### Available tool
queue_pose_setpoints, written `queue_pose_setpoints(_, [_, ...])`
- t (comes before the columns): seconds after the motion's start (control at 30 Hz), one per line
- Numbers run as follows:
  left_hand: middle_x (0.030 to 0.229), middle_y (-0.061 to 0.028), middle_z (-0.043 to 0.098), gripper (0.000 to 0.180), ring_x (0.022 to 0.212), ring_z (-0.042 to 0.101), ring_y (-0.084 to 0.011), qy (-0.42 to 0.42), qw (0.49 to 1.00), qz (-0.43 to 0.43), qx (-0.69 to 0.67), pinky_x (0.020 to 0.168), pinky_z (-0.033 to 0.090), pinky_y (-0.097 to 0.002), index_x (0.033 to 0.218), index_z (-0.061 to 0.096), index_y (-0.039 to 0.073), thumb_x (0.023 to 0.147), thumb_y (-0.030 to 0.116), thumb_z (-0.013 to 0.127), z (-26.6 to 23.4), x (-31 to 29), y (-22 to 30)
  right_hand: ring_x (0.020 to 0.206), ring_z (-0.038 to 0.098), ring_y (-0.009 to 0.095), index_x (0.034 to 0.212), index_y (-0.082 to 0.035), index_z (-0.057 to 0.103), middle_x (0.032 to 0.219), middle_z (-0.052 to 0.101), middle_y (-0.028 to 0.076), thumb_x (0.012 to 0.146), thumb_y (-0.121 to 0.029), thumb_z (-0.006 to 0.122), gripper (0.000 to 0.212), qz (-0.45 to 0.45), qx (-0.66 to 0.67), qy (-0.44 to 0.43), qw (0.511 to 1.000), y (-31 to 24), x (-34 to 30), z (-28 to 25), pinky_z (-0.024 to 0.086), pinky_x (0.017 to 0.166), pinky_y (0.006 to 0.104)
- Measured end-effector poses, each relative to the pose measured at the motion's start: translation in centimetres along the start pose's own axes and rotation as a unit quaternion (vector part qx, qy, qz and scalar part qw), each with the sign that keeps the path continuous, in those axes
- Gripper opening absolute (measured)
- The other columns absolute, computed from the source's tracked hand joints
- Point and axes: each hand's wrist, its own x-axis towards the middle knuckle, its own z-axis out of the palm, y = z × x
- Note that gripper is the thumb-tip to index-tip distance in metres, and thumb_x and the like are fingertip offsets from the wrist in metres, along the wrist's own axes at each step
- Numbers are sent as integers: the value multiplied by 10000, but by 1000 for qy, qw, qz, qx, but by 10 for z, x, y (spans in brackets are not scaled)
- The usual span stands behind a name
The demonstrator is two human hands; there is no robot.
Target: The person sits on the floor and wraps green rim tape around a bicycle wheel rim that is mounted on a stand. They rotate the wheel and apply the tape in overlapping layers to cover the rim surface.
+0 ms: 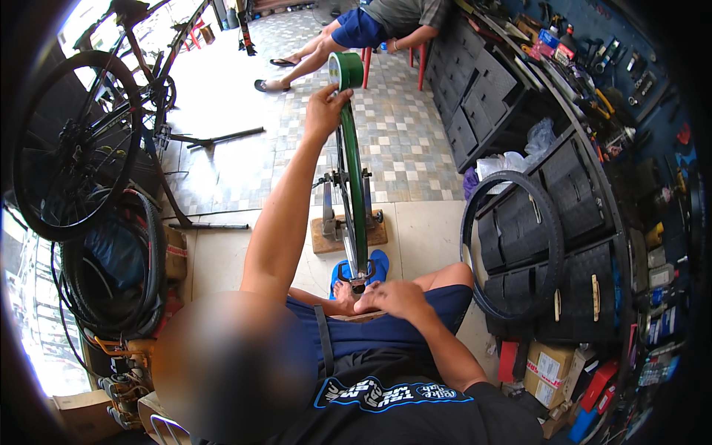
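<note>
A bicycle wheel rim (pixel 358 170) stands upright before me, held at its hub in a truing stand (pixel 328 204) on a wooden base (pixel 320 239). Green tape runs along the rim's outer face. With my arm stretched forward, my left hand (pixel 326 110) is closed at the rim's top, its fingers against a roll of green tape (pixel 346 70); the exact grip is partly hidden. My right hand (pixel 400 300) hovers over my lap, beside the lower end of the wheel. Its fingers look stretched out and hold nothing visible, though they are slightly blurred.
A bicycle (pixel 111 126) and hanging tires (pixel 152 259) are at left. To the right, a loose tire (pixel 549 259) leans on black drawers (pixel 578 185), below a tool-covered wall (pixel 638 81). Another person (pixel 371 30) sits ahead on a red stool (pixel 421 67). Boxes (pixel 549 367) lie near right.
</note>
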Motion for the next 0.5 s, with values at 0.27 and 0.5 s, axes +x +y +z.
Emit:
queue_pose_setpoints(0.27, [899,-158,781,372,814,730,-141,17,997,70,3,723,558,-315,1245,710,-24,948,194,762,7,-83,12,840,716,183,1388,-17,597,1010,738,112,950,-285,741,534,-235,365,376,819,-48,78,-122,566,759,308])
queue_pose_setpoints(0.5, [955,-57,778,217,876,687,-82,27,997,66,-9,765,543,-260,1182,735,8,980,77,700,5,-137,11,818,666,156,1413,3,574,1014,708,122,963,-196,656,498,-226,426,301,823,-84,116,-133,537,714,322])
